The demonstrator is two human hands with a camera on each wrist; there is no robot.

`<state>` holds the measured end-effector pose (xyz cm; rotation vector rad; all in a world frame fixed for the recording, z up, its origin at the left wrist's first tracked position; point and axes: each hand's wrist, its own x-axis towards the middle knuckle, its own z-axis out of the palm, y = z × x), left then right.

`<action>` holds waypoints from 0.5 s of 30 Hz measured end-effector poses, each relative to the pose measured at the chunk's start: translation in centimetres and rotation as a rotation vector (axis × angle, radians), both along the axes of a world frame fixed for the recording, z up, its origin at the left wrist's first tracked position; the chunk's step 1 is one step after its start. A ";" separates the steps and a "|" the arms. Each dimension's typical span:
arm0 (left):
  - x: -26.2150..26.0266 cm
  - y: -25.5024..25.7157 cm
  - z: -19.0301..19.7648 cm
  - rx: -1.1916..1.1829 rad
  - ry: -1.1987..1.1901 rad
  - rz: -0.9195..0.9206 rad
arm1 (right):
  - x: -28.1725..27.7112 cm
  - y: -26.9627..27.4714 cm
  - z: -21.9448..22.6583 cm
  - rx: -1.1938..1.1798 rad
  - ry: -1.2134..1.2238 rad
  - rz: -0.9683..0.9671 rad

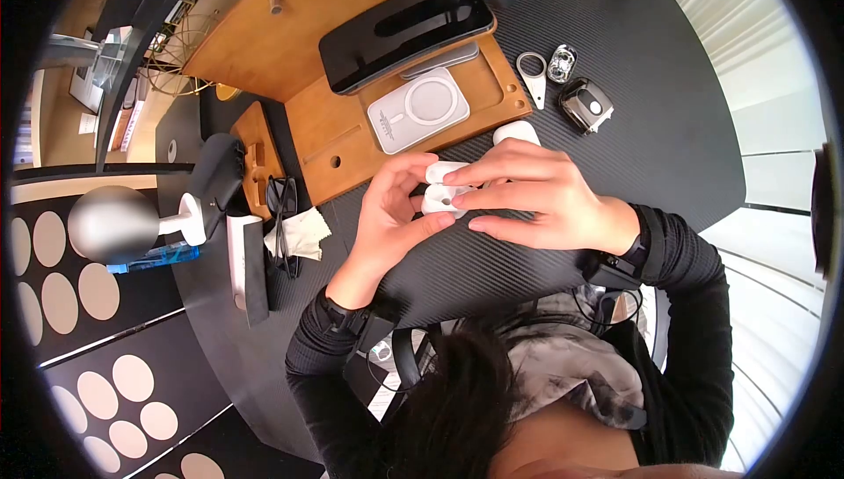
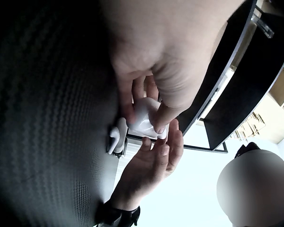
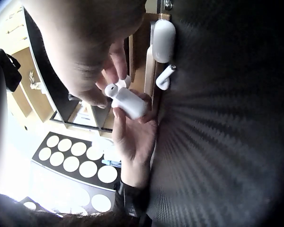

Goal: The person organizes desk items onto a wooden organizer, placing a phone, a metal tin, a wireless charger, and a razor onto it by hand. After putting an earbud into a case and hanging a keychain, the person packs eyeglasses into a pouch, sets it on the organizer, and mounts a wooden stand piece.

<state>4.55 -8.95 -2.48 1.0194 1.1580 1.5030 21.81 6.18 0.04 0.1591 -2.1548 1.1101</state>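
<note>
at the far left of the dark carbon-weave table (image 1: pixel 615 127) stand a grey dome-shaped lamp (image 1: pixel 110 222) and a pair of black-framed glasses (image 1: pixel 281 220) beside a crumpled white cleaning cloth (image 1: pixel 303 231); next comes the tan wooden desk organiser (image 1: pixel 334 141) carrying a white square magnetic charging pad (image 1: pixel 418 110). just in front of it the left hand (image 1: pixel 387 215) cradles a small white glossy earbud case (image 1: pixel 442 199) with its lid up, fingers curled round the body from below, raised above the table near the organiser's front edge. the right hand (image 1: pixel 536 198) meets it from the other side, thumb and fingertips pinching at the case's open top; the right wrist view shows a white earbud (image 3: pixel 114 88) pinched there, seemingly at its socket. a loose white earbud (image 3: pixel 164 79) and a second white oval case (image 3: pixel 164 40) lie on the table just beyond. judging from this, the step goes best if the left hand keeps the case level and motionless while the right lines the stem up with its socket and presses gently, not forcing it. further right lie a white keyring tag (image 1: pixel 532 75) and a black car key fob (image 1: pixel 585 105).
</note>
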 end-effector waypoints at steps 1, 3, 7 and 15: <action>0.0 0.0 -0.1 0.001 -0.004 0.006 | 0.1 0.1 0.2 0.005 0.021 -0.031; 0.0 0.0 -0.2 0.003 -0.009 0.014 | 0.3 0.5 0.2 -0.011 0.036 -0.054; 0.0 0.0 -0.1 0.015 0.006 0.004 | 0.2 0.6 0.2 0.022 -0.055 -0.011; 0.2 0.0 0.3 0.002 0.032 -0.036 | 0.3 0.3 -0.4 0.031 -0.098 0.011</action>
